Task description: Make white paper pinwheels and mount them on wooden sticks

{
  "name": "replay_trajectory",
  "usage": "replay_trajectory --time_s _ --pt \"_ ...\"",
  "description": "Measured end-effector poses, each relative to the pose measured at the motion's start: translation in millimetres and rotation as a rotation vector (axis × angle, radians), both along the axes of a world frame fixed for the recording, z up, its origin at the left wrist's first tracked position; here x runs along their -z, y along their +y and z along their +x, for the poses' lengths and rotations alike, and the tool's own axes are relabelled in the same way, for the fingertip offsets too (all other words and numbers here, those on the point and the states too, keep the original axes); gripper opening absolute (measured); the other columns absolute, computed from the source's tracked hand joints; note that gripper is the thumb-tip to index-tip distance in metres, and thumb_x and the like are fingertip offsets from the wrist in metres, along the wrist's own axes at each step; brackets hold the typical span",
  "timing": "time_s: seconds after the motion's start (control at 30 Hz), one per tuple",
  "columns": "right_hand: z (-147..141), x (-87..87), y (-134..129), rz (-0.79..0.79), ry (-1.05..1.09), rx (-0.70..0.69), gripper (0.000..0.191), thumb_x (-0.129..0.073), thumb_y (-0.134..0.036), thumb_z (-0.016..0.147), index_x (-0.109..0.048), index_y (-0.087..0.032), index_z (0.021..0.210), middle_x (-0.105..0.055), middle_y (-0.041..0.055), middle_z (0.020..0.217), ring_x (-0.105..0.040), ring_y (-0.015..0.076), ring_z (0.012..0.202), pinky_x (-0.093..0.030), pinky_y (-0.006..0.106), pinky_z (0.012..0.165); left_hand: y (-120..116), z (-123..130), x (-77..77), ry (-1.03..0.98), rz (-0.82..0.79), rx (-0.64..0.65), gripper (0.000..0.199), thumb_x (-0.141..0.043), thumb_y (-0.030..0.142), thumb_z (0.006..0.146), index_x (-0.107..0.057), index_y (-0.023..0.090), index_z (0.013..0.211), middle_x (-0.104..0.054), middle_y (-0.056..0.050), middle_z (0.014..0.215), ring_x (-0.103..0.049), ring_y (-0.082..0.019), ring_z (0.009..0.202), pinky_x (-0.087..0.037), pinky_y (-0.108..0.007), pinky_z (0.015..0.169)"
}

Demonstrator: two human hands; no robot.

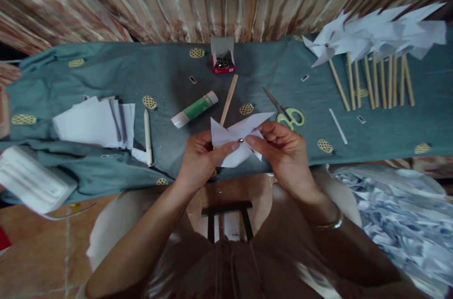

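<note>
A folded white paper pinwheel (235, 131) is held between my two hands above the table's near edge, with a small shiny tack (241, 140) at its centre. My left hand (203, 155) pinches its left side, the thumb tip beside the tack. My right hand (285, 150) grips the right side, its thumb touching close to the tack. Just beyond the paper lies a wooden stick (230, 96). Green-handled scissors (290, 117) rest beyond my right hand. A glue stick (194, 109) lies beyond my left hand.
An open red box (223, 65) of tacks stands at the back. Finished pinwheels on sticks (382, 39) lie at the far right, white paper sheets (90, 122) and a pen (147, 138) at the left. A paper strip (338, 126) lies right of the scissors; a bag (403, 214) is lower right.
</note>
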State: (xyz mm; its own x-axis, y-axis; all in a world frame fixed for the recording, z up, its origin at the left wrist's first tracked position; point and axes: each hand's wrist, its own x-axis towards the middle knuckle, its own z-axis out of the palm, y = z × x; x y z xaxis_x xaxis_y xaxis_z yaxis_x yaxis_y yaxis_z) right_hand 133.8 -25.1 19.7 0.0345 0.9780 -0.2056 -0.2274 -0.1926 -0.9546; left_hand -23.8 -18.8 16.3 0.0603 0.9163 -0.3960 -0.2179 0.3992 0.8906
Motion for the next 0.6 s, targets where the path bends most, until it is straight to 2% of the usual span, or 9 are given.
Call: replay_trajectory --time_s 0.23,0.37,0.43,0.5,0.6 --pt "1.3 -2.4 1.5 0.047 -0.085 0.013 0.013 -0.076 -0.030 0.077 -0.066 -0.022 0.073 -0.063 -0.0057 0.061 -0.054 0.0079 0.053 -0.049 0.024 0.054 0.5 -0.8 4.0 0.007 -0.005 -0.010 0.022 -0.087 0.029 0.060 -0.074 0.017 0.074 -0.074 -0.001 0.072 -0.062 -0.012 0.059 -0.049 -0.023 0.057" --pt "4.2 2.5 0.7 0.118 -0.207 0.010 0.009 -0.071 -0.028 0.082 -0.066 -0.023 0.078 -0.064 -0.0049 0.066 -0.058 0.0094 0.058 -0.051 0.025 0.057 1.7 0.6 7.6 -0.048 -0.013 -0.011 0.024 -0.087 0.028 0.060 -0.075 0.017 0.078 -0.076 -0.002 0.077 -0.065 -0.013 0.063 -0.052 -0.024 0.060" --pt "5.6 5.3 -0.6 0.194 -0.354 0.057 0.006 -0.070 -0.026 0.083 -0.066 -0.024 0.088 -0.070 -0.0022 0.080 -0.065 0.0129 0.073 -0.055 0.030 0.068 2.8 1.6 8.4 -0.043 -0.016 -0.015 0.024 -0.086 0.028 0.061 -0.075 0.017 0.079 -0.076 -0.002 0.077 -0.066 -0.013 0.064 -0.053 -0.025 0.061" --pt "7.2 6.5 -1.9 0.336 -0.567 0.114 0.014 -0.071 -0.025 0.082 -0.066 -0.025 0.095 -0.070 0.0023 0.108 -0.067 0.0190 0.100 -0.054 0.040 0.089 4.2 2.2 8.8 -0.010 0.000 -0.017 0.025 -0.086 0.029 0.061 -0.075 0.017 0.080 -0.077 -0.002 0.079 -0.066 -0.014 0.065 -0.053 -0.026 0.063" --pt "9.6 5.4 -2.3 0.565 -0.846 0.138 0.016 -0.070 -0.023 0.083 -0.065 -0.026 0.098 -0.053 0.0050 0.141 -0.051 0.0276 0.131 -0.041 0.054 0.110 6.4 2.7 9.7 0.045 0.037 -0.021 0.025 -0.084 0.030 0.062 -0.076 0.017 0.081 -0.077 -0.003 0.081 -0.067 -0.016 0.068 -0.054 -0.028 0.066"
